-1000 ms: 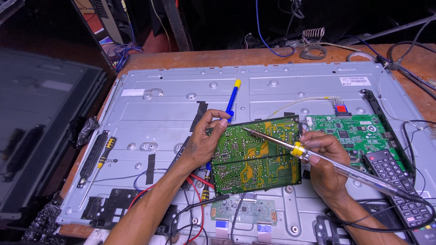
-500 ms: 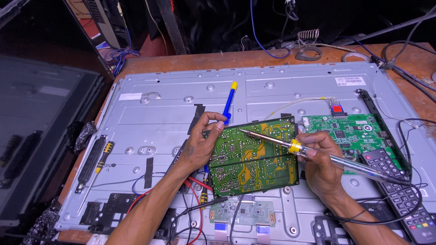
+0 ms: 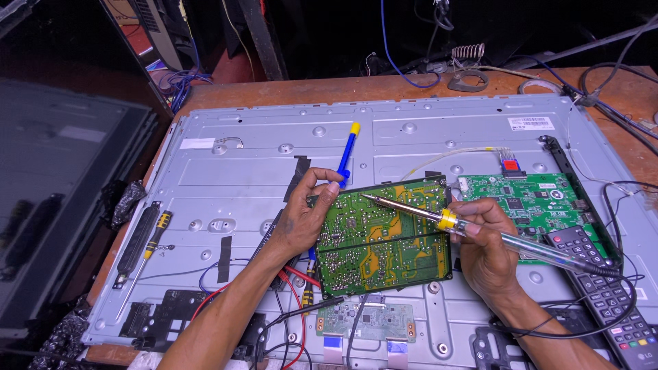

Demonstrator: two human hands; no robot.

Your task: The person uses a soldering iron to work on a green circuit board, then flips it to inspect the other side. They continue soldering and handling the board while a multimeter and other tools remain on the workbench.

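Observation:
A green circuit board lies solder side up on the grey metal back of a flat screen panel. My left hand pinches the board's upper left corner, with a blue desoldering pump running under its fingers. My right hand grips a soldering iron with a yellow collar and clear handle. Its metal tip rests on the board near the top edge.
A second green board is mounted to the right, a small board below. A black remote control lies at the right edge. A yellow-and-black screwdriver lies at left. A coiled iron stand and cables sit on the wooden table.
The view has shifted slightly. Both hands stay on the board and iron, with the iron's tip still near the board's upper edge.

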